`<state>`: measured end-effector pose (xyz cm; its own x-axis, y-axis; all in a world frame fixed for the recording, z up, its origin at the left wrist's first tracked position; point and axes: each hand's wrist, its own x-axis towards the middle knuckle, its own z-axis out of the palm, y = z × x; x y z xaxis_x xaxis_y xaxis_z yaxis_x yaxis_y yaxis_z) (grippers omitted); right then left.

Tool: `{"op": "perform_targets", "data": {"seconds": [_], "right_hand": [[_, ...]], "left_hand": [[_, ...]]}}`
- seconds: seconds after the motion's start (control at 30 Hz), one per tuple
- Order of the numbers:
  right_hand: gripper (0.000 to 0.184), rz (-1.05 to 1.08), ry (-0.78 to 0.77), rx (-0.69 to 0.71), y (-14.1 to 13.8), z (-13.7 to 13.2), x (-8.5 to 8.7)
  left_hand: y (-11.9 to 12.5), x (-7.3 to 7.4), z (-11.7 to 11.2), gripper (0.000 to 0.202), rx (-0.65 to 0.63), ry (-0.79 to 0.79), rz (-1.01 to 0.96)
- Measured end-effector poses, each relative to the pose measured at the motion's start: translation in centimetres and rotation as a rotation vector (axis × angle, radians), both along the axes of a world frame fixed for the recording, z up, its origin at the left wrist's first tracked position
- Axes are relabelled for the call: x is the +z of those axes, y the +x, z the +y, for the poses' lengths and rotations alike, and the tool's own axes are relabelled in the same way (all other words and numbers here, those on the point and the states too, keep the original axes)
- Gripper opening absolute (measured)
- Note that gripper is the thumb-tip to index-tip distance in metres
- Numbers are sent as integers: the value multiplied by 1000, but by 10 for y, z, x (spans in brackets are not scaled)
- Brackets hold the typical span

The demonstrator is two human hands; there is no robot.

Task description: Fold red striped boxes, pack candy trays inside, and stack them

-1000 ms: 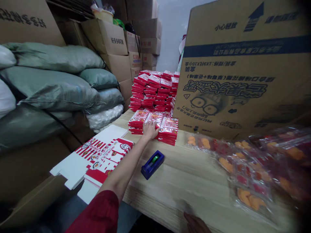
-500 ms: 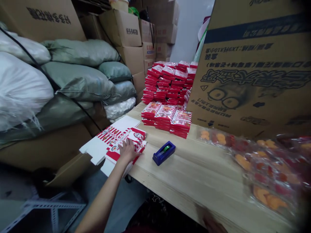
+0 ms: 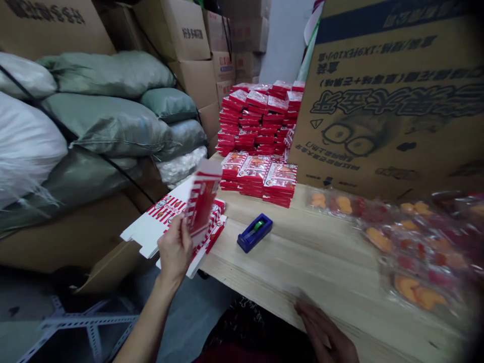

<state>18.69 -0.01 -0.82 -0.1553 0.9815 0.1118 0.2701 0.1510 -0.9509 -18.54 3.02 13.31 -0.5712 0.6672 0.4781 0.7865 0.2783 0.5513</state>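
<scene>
My left hand grips a flat, unfolded red-and-white carton, thumb on one side, tilted upright and slightly blurred. Beneath it lies a pile of similar flat striped cartons, white flaps reaching past the table's left edge. At the bottom right, my right hand is in shadow over the front edge, fingers stretched out, nothing visible in them. A blue tape dispenser with green tape stands between the hands, touched by neither.
Packed red boxes stand in a low stack and a taller heap behind. Clear bags of orange and red sweets lie on the wooden table at right. A big carton rises behind them. Filled sacks are piled at left.
My left hand has gone from lying on the carton pile to lifting one flat carton off it, tilted up. My right hand has come further into view over the table edge.
</scene>
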Motion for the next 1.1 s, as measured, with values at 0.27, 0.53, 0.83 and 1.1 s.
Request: {"op": "perform_targets", "data": {"seconds": [0.27,0.53,0.83,1.1], "right_hand": [[56,699,-518,-76,-40,19,69],[53,495,-483,-183,-18,-8,59],[54,670,-590,-182,-7,-9,49],[53,799,-732,-323,9,8,42]], "left_hand": [[124,-45,-16,44,-771,-315,-1086],[148,-27,25,44,-995,-33,26],[167,-23,22,20,-1177,-168,-162],[170,-66,-6,36,-836,-220,-604]]}}
